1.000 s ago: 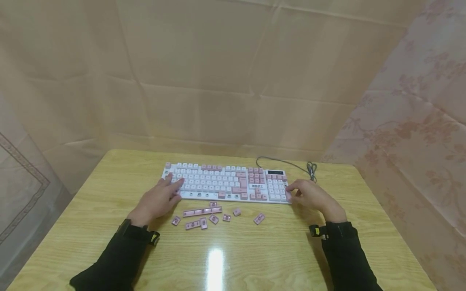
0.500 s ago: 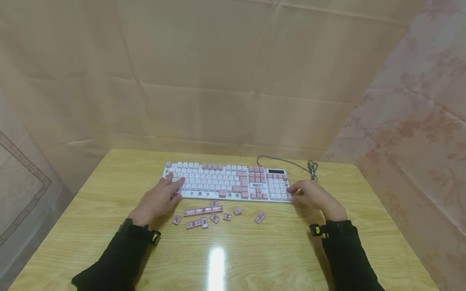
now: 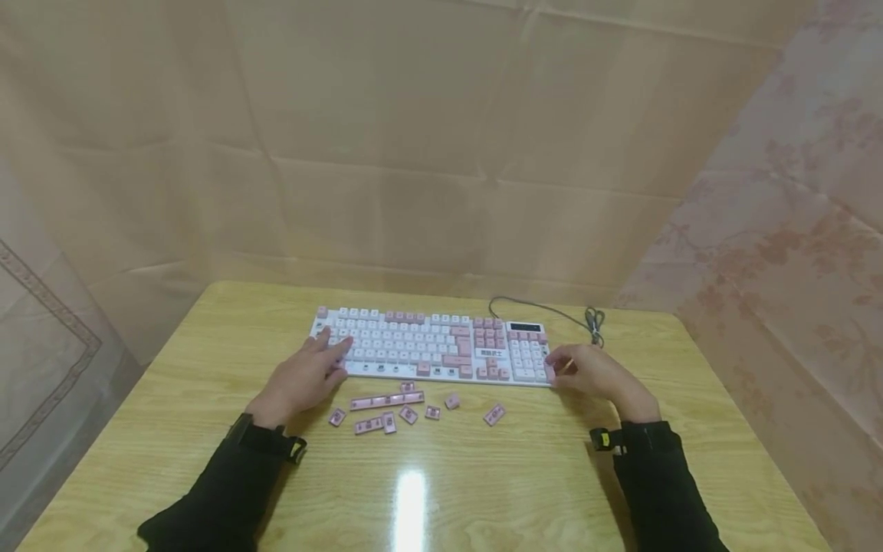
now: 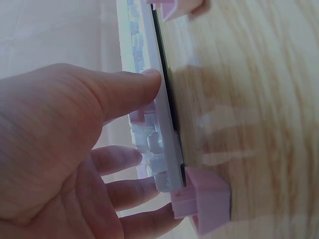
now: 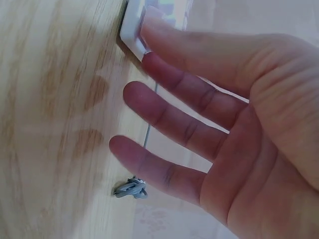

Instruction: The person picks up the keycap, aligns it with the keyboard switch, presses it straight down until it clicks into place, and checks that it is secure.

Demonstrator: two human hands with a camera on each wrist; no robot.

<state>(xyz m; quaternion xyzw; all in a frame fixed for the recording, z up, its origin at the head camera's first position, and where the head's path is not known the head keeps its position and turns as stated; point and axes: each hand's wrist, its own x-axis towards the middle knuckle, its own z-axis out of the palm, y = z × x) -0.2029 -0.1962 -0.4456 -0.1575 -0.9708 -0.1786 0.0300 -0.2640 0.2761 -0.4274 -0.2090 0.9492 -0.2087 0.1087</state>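
A white and pink keyboard [image 3: 400,345] lies across the table, with a few bare switches showing in its front row. My left hand [image 3: 300,381] rests on its left end, fingers spread over the keys. In the left wrist view the thumb [image 4: 132,89] lies against the keyboard's front edge. At the number pad's right edge, my right hand [image 3: 586,372] pinches a pink keycap [image 3: 549,373] between thumb and index finger, mostly hidden by the fingers. The right wrist view shows the other fingers [image 5: 164,119] extended past the keyboard's corner.
Several loose pink keycaps [image 3: 494,415] lie in front of the keyboard, most of them upside down, with a long space bar keycap [image 3: 387,400] among them. A grey cable [image 3: 538,304] runs behind to a tied bundle [image 3: 594,322] at the right. Cloth [image 3: 441,153] hangs behind the wooden table [image 3: 517,491].
The view shifts slightly, so everything appears a little further right. Both hands stay in the same places on the keyboard.
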